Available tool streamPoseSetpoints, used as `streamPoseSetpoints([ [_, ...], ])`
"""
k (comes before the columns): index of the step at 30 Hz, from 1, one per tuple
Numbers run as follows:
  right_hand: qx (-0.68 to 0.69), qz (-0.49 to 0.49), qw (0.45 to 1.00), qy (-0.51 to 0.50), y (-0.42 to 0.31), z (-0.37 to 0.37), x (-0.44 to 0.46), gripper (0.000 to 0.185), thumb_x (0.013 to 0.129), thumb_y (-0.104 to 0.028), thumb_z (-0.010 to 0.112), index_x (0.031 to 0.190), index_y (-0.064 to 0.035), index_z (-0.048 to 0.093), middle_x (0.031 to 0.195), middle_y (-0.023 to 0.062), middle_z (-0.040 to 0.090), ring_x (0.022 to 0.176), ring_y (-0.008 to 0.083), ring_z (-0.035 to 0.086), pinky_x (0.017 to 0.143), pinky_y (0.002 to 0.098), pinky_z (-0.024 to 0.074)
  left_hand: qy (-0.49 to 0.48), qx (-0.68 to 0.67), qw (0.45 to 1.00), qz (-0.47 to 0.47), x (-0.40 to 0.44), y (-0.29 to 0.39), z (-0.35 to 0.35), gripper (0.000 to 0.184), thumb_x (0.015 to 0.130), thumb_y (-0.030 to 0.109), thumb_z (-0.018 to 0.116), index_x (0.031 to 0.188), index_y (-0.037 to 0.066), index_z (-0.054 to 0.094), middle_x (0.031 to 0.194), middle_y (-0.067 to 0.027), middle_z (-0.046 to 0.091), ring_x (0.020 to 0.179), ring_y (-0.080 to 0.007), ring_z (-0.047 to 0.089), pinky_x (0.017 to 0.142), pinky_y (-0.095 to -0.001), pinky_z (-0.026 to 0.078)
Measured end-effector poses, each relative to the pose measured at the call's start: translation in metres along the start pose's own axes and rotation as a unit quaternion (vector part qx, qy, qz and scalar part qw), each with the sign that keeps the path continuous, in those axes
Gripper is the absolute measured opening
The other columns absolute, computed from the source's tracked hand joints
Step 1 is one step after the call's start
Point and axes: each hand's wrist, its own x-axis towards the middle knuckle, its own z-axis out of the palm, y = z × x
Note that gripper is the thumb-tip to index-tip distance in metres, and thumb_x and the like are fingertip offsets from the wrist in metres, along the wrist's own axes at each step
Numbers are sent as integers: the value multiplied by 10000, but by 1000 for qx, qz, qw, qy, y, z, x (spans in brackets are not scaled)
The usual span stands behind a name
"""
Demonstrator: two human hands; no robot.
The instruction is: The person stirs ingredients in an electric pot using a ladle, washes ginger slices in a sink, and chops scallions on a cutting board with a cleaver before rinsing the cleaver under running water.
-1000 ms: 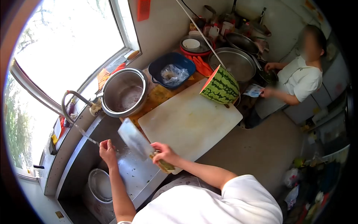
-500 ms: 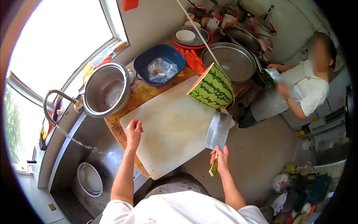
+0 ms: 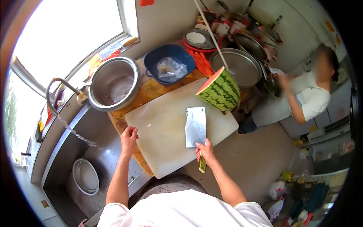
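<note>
My right hand [image 3: 206, 151] grips a cleaver [image 3: 196, 126] by its green-and-yellow handle, with the broad blade pointing away from me above the white cutting board [image 3: 166, 134]. Loosely curled into a fist, my left hand [image 3: 129, 139] is at the board's left edge, and nothing shows in its fingers. A cut piece of watermelon [image 3: 221, 90] rests at the far right of the board, striped rind toward me and a strip of red flesh showing on its upper left side.
Water runs from a curved faucet [image 3: 51, 89] into the sink [image 3: 109, 151], where a white basin [image 3: 86, 177] sits. A metal pot [image 3: 130, 92], a blue tub [image 3: 149, 62] and a large round pan [image 3: 245, 68] stand around the board. Another person [image 3: 314, 96] is at the right, hands near a wok.
The cleaver in my right hand has swung left, from beside the watermelon to over the board, its blade now straighter. My left fist moved slightly left. The other person's hands have risen.
</note>
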Motion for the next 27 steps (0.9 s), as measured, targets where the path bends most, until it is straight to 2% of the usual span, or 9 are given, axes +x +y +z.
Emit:
streamPoseSetpoints([
  [4,-63,10,995,-83,-6,53,1,184,871,-113,547,950,-16,412,619,100,526,356,148,468,295,308,406,79,14,996,42,-6,-27,-52,137,898,121,577,873,-11,602,622,-31,575,526,-82,521,485,-250,423],
  [6,-89,24,984,-150,-2,95,-1,184,869,-111,551,942,-13,412,613,95,532,352,150,472,288,308,400,105,-26,994,5,-18,-26,-83,129,903,126,576,866,6,603,606,-14,563,505,-57,487,449,-221,382],
  [8,-104,13,964,-245,7,149,-6,170,867,-104,544,926,-12,414,606,94,548,356,155,497,288,312,396,144,-28,989,-1,-29,-30,-116,125,905,129,576,861,16,605,600,-6,558,492,-45,468,434,-211,361],
  [11,-168,14,933,-319,23,228,-30,159,845,-111,544,863,-20,414,588,99,545,360,167,508,311,322,406,217,-44,975,9,-47,-40,-168,120,902,133,576,865,23,607,595,2,554,471,-38,448,433,-208,357],
  [15,-241,-72,922,-294,43,290,-41,183,811,-93,528,854,10,383,578,129,539,369,195,518,328,352,417,252,-54,966,-21,-72,-61,-217,102,893,126,578,886,28,604,621,1,558,495,-42,465,436,-198,364],
  [19,-103,17,937,-333,12,332,-41,147,820,-62,540,925,-21,445,618,88,541,371,153,492,305,316,407,250,-57,966,-35,-86,-74,-237,124,891,128,573,849,18,614,618,-2,547,528,-50,477,462,-209,368],
  [22,-95,-25,930,-355,-7,375,-36,131,819,-48,536,909,-17,446,630,85,546,383,139,501,302,313,407,259,-68,962,-52,-92,-84,-248,160,895,132,562,792,23,617,602,4,518,542,-48,483,468,-221,363],
  [25,-184,-75,916,-350,-25,404,-45,121,809,-41,525,894,-3,448,633,123,561,391,187,512,348,336,451,290,-70,954,-40,-91,-99,-260,158,896,132,558,794,25,614,600,5,515,549,-54,484,465,-230,365],
  [27,-352,-358,834,-231,-5,409,-30,148,796,-48,524,912,11,453,642,156,569,430,253,527,433,372,488,285,-93,954,-31,-92,-103,-266,157,892,135,566,795,20,611,607,-5,529,554,-62,494,473,-240,374],
])
